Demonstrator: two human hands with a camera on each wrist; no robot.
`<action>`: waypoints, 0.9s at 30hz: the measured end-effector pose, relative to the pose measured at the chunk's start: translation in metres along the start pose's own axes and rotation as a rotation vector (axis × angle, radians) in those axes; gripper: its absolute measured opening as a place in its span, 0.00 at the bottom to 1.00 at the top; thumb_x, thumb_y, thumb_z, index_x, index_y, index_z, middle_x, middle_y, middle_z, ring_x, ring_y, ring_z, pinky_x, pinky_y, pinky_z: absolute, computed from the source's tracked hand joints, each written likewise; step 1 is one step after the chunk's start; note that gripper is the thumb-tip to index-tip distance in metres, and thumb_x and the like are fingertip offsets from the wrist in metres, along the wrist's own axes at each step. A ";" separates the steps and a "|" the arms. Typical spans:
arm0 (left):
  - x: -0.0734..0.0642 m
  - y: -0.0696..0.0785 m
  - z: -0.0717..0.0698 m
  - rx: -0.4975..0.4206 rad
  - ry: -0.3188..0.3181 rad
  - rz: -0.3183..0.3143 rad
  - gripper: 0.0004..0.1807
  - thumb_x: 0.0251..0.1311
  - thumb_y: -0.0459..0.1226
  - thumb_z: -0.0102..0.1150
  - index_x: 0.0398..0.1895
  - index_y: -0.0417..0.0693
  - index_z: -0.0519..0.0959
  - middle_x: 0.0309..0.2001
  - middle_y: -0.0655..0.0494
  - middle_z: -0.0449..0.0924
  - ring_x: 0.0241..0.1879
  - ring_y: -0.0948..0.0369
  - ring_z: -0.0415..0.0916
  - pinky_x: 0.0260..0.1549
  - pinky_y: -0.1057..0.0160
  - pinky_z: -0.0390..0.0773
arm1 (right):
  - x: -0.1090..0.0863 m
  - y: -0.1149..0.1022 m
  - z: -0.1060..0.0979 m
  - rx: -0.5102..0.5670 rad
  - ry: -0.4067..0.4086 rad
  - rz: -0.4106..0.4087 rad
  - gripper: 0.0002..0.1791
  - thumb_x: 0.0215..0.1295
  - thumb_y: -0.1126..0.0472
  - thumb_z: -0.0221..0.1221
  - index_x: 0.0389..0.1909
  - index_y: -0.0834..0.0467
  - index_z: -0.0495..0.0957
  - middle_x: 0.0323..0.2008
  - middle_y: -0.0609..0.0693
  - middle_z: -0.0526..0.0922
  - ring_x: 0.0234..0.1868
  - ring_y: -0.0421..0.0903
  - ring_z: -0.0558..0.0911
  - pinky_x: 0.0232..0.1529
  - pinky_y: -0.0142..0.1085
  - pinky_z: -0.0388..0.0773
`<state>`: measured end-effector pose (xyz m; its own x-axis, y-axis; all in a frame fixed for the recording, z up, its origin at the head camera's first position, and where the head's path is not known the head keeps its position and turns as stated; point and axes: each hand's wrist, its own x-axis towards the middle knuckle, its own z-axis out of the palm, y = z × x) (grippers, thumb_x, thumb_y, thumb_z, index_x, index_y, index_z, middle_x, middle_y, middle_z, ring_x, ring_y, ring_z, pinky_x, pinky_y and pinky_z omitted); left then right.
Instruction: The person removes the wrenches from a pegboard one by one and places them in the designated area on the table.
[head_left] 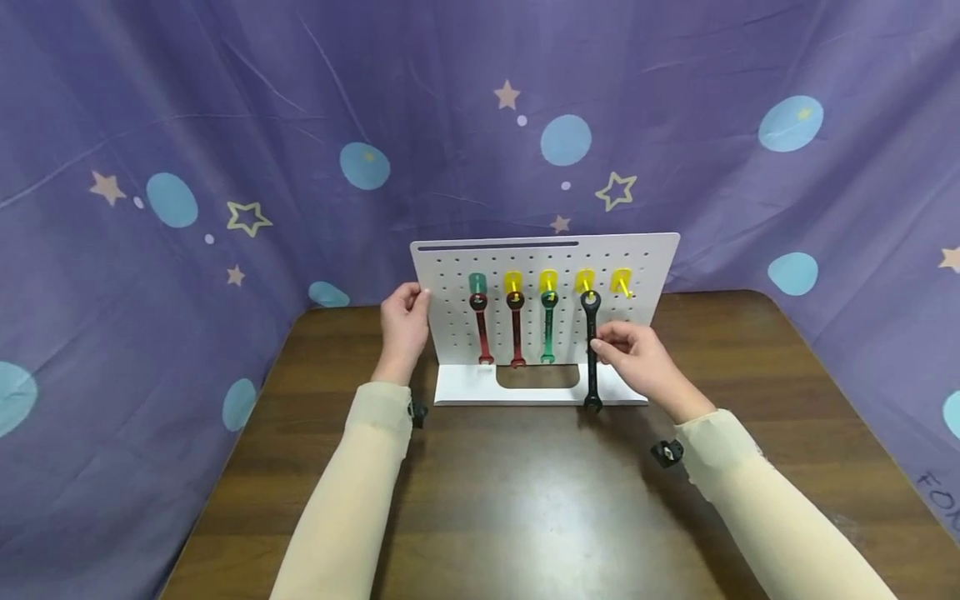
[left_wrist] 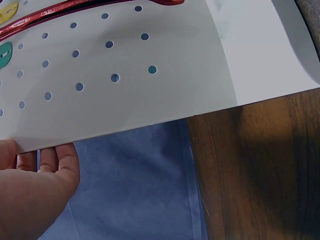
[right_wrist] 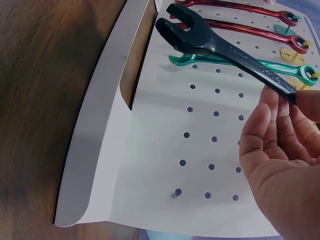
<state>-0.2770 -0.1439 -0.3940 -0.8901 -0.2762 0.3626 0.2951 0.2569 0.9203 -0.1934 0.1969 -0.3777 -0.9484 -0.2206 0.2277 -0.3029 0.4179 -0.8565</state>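
My right hand (head_left: 637, 360) pinches the shaft of a black combination wrench (head_left: 592, 371) between thumb and fingers. Its ring end is up at the fourth hook (head_left: 585, 280), a yellow one; whether the ring is around the hook's tip I cannot tell. In the right wrist view its open-end jaw stands out from the board. On the left, my left hand (head_left: 402, 332) grips the side edge of a white pegboard (head_left: 452, 337), thumb in front and fingers behind. Two red wrenches (head_left: 482, 333) and a green wrench (head_left: 548, 332) hang on the hooks further left.
At the right end, a yellow hook (head_left: 621, 282) carries nothing. The leftmost hook (head_left: 477, 282) is green. The pegboard's white base (head_left: 465, 387) sits on a brown wooden table (head_left: 480, 500), and a purple patterned curtain (head_left: 450, 83) hangs behind.
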 end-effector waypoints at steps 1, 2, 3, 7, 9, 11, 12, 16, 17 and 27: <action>-0.001 -0.001 0.000 -0.002 -0.001 -0.004 0.06 0.71 0.26 0.57 0.41 0.28 0.81 0.34 0.38 0.82 0.27 0.63 0.69 0.26 0.70 0.68 | 0.000 0.007 0.001 0.008 -0.001 0.002 0.06 0.72 0.72 0.57 0.39 0.74 0.79 0.33 0.64 0.84 0.34 0.60 0.82 0.34 0.33 0.77; -0.003 -0.002 0.000 0.003 -0.002 -0.007 0.06 0.71 0.27 0.57 0.41 0.28 0.81 0.34 0.38 0.82 0.27 0.63 0.69 0.26 0.70 0.67 | 0.000 0.013 0.002 0.010 0.000 0.001 0.06 0.72 0.71 0.58 0.39 0.73 0.79 0.33 0.62 0.84 0.34 0.60 0.82 0.33 0.33 0.77; -0.004 -0.003 0.000 0.006 -0.006 -0.014 0.07 0.72 0.27 0.57 0.41 0.28 0.81 0.34 0.38 0.82 0.27 0.63 0.69 0.26 0.70 0.67 | 0.000 0.020 0.002 0.014 0.002 -0.001 0.06 0.72 0.71 0.58 0.39 0.72 0.79 0.32 0.61 0.84 0.34 0.59 0.83 0.33 0.33 0.77; -0.008 -0.007 0.003 0.014 -0.022 -0.041 0.07 0.72 0.28 0.56 0.42 0.29 0.81 0.34 0.40 0.82 0.28 0.63 0.69 0.27 0.69 0.68 | 0.000 0.047 0.002 0.021 0.009 0.005 0.06 0.72 0.67 0.61 0.40 0.67 0.81 0.32 0.56 0.85 0.34 0.57 0.83 0.33 0.35 0.78; -0.008 -0.007 0.004 0.014 -0.027 -0.044 0.07 0.73 0.28 0.56 0.43 0.29 0.81 0.35 0.40 0.82 0.28 0.62 0.69 0.26 0.69 0.68 | -0.001 0.047 0.001 0.023 0.011 0.012 0.06 0.72 0.67 0.60 0.40 0.68 0.81 0.32 0.56 0.85 0.33 0.55 0.83 0.34 0.34 0.78; -0.005 -0.006 0.005 0.016 -0.034 -0.031 0.08 0.73 0.29 0.56 0.44 0.29 0.81 0.35 0.40 0.82 0.27 0.62 0.69 0.26 0.68 0.68 | 0.000 0.046 0.000 0.026 0.022 0.016 0.06 0.72 0.66 0.61 0.41 0.68 0.81 0.33 0.56 0.86 0.33 0.53 0.84 0.34 0.34 0.78; -0.004 -0.005 0.005 0.014 -0.037 -0.022 0.08 0.73 0.29 0.56 0.44 0.29 0.81 0.35 0.40 0.82 0.27 0.62 0.69 0.26 0.68 0.68 | 0.001 0.045 -0.001 0.028 0.026 0.016 0.07 0.72 0.66 0.61 0.41 0.68 0.81 0.33 0.57 0.86 0.33 0.52 0.83 0.33 0.35 0.78; 0.001 -0.002 0.006 0.014 -0.043 0.011 0.08 0.73 0.29 0.56 0.44 0.29 0.81 0.34 0.39 0.81 0.26 0.62 0.67 0.25 0.68 0.67 | 0.003 0.043 -0.003 0.030 0.029 0.015 0.07 0.73 0.65 0.60 0.41 0.67 0.81 0.34 0.57 0.86 0.33 0.50 0.84 0.34 0.37 0.79; 0.002 -0.001 0.006 0.014 -0.043 0.015 0.08 0.73 0.28 0.56 0.44 0.29 0.81 0.34 0.40 0.81 0.27 0.62 0.67 0.25 0.68 0.67 | 0.004 0.043 -0.003 0.033 0.026 0.015 0.07 0.73 0.65 0.60 0.42 0.67 0.81 0.34 0.57 0.86 0.33 0.52 0.84 0.34 0.37 0.79; 0.001 -0.001 0.002 0.025 -0.002 0.010 0.08 0.72 0.28 0.56 0.43 0.28 0.82 0.36 0.38 0.83 0.31 0.57 0.74 0.28 0.68 0.69 | 0.008 0.043 -0.001 0.070 0.007 -0.002 0.09 0.73 0.65 0.60 0.43 0.69 0.81 0.34 0.57 0.86 0.35 0.58 0.84 0.36 0.37 0.79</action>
<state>-0.2786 -0.1427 -0.3950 -0.8877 -0.2717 0.3716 0.2956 0.2824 0.9126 -0.2143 0.2133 -0.4120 -0.9485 -0.2148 0.2327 -0.2978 0.3548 -0.8862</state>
